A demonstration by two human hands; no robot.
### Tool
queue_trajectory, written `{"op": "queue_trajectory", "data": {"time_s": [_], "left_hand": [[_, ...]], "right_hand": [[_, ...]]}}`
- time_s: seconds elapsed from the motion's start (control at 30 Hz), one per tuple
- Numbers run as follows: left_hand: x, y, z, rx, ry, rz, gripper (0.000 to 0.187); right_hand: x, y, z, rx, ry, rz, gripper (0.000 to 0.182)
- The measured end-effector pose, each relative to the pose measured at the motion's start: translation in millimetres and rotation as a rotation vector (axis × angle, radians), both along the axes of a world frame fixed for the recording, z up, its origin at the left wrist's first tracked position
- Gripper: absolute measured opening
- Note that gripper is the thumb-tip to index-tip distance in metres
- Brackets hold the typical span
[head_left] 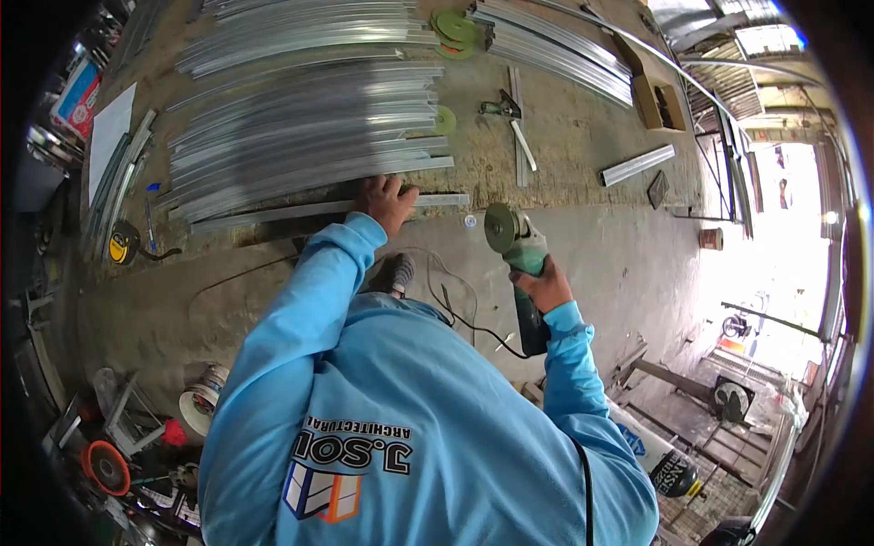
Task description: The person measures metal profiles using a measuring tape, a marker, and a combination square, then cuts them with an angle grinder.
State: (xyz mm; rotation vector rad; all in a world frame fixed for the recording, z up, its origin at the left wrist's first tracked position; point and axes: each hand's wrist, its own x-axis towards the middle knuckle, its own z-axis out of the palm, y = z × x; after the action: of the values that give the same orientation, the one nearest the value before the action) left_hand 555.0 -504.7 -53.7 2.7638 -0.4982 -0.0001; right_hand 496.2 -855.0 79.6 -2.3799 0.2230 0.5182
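My right hand (pixel 544 287) is wrapped round the body of a green angle grinder (pixel 526 250), whose disc (pixel 500 227) faces up and left, just off the table edge. My left hand (pixel 389 204) lies over a long metal strip (pixel 309 212) at the table's front edge, its fingers on or beside the strip; whether they grip it is hard to tell. The strip's end (pixel 451 199) sticks out to the right of this hand, a short way left of the disc. Beyond the hand, many silvery metal profiles (pixel 300 136) lie side by side on the wooden table (pixel 482 173).
Green discs (pixel 454 27), a clamp-like tool (pixel 501 106), a cardboard box (pixel 657 102) and a short metal channel (pixel 637 165) lie on the table. A yellow tape measure (pixel 124 243) sits at its left. The grinder's black cord (pixel 482 328) hangs near my body.
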Motion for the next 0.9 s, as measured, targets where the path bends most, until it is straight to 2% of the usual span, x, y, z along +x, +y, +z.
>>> {"op": "queue_trajectory", "data": {"time_s": [0.07, 0.13, 0.27, 0.37, 0.57, 0.8, 0.9], "left_hand": [[5.7, 9.8, -8.2, 0.004, -0.086, -0.064, 0.047], [3.8, 20.1, -11.2, -0.001, -0.118, -0.112, 0.046], [5.7, 34.2, -3.0, -0.019, -0.101, -0.221, 0.046], [6.2, 34.2, 3.4, -0.047, -0.178, -0.221, 0.038], [8.3, 35.4, 11.2, -0.055, -0.168, -0.223, 0.034], [9.8, 36.0, 17.3, -0.067, -0.157, -0.215, 0.037], [9.4, 35.7, 16.7, -0.105, -0.146, -0.217, 0.038]], "right_hand": [[6.8, 11.1, 0.2, -0.092, 0.011, -0.009, 0.061], [14.5, 16.0, -8.7, 0.028, 0.012, -0.024, 0.061], [29.3, 33.0, -16.3, -0.009, 0.062, -0.007, 0.063], [36.8, 42.4, -15.6, -0.068, 0.094, 0.011, 0.065], [42.8, 49.4, -19.6, -0.063, 0.084, 0.044, 0.066], [43.7, 45.6, -30.5, -0.114, 0.073, 0.069, 0.069], [40.4, 43.5, -36.3, -0.037, 0.048, 0.043, 0.071]]}}
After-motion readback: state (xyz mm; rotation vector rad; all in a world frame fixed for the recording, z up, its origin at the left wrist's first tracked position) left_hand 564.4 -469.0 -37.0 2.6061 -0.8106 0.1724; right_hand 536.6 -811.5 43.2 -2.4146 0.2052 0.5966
